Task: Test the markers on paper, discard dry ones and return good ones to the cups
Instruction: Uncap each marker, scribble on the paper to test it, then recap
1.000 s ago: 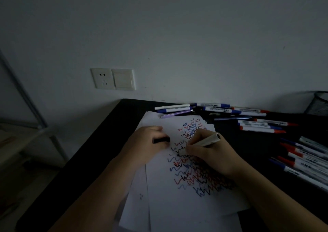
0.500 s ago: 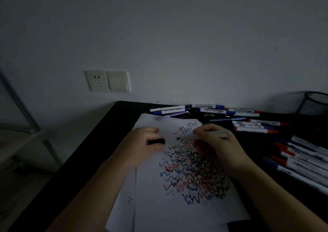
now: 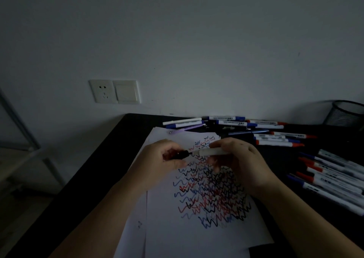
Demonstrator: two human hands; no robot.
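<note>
The paper (image 3: pixel 197 228) is already full of wiggly lines in black, red and blue, so it looks like many markers have had their turn; the lines fill the middle of the sheet, from about 12 o'clock down to 5 o'clock of the hands.

The right hand (image 3: pixel 242 165) has its fingers curled round a white marker (image 3: pixel 211 151); the marker lies almost flat above the paper, with its tip pointing to 9 o'clock. The left hand (image 3: pixel 163 159) pinches a small black cap (image 3: pixel 182 154); the cap sits right at the marker's tip, just beside it or touching, I cannot tell which. My guess is that this marker has been tried and the cap is going back on.

Lots is left to do, I think; a row of markers (image 3: pixel 262 128) lies on the black desk (image 3: pixel 94 169) at 12 to 1 o'clock, and another pile of markers (image 3: pixel 334 177) lies at 3 o'clock. I cannot tell which of them have been tried.

A black mesh cup (image 3: pixel 346 113) stands at 2 o'clock, by the wall; only part of it shows, and I cannot see inside it, so I cannot say if any markers are in it. I see no bin for dry ones.
</note>
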